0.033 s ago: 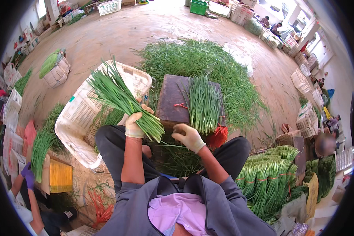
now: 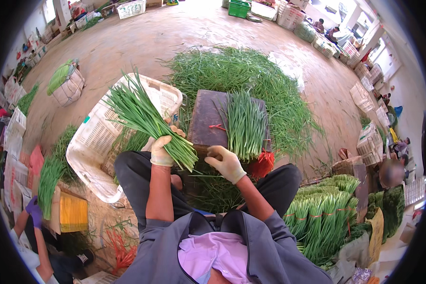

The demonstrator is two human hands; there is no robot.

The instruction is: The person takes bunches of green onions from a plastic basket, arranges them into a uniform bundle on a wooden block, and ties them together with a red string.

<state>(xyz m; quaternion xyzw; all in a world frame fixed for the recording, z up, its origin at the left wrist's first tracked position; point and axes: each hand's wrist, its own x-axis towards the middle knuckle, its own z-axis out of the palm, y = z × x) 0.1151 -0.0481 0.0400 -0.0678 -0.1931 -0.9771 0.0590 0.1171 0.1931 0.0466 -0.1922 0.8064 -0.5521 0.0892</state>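
Note:
In my gloved left hand is a thick bunch of garlic chives, its leaves pointing up and left and its pale stem ends down and right. My gloved right hand is near the front edge of a dark wooden block, fingers loosely bent and thumb apart, with nothing visible in it. On the block's right half lies another chive bunch, stem ends toward me. A small red tie rests to its left. Red strips hang at the block's front right corner.
A white slatted crate holding chives stands at my left knee. Loose greens cover the floor beyond the block. Banded chive bundles stand at my right. A co-worker's purple-gloved hand shows at far left, by a yellow-sided box.
My right hand has shifted slightly up and to the left. A thin loose stem seen below it before is less visible now. My left hand and its chives have hardly moved.

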